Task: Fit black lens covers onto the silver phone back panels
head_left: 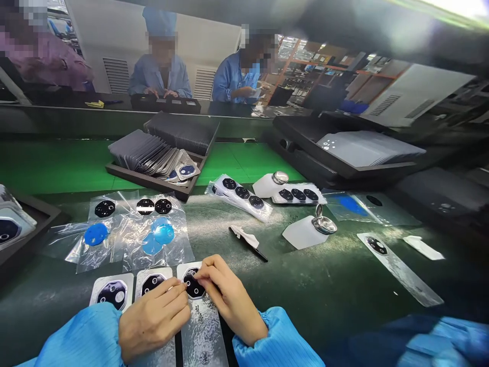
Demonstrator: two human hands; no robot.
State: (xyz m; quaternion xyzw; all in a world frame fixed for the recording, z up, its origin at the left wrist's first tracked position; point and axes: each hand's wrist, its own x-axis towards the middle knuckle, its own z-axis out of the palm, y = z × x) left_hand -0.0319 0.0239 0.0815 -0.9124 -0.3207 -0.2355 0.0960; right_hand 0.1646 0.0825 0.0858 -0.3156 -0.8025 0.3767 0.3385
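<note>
Three silvery strips lie side by side at the front edge, each with a dark octagonal piece at its top. My left hand (156,317) rests over the middle strip, its curled fingertips touching the left side of the dark piece (194,283) on the right strip (204,336). From the other side my right hand (229,300) has thumb and forefinger pinched at the upper right of that same piece; whatever they may hold is too small to make out. The left strip (130,288) shows its dark piece (112,294) uncovered.
Plastic sheets with black and blue discs (95,234) lie beyond my hands. Tweezers (256,251) with white tissue, white bottles (305,233) and strips of discs (242,193) are mid-table. Trays of sheets (153,182) stand behind; people sit across the bench.
</note>
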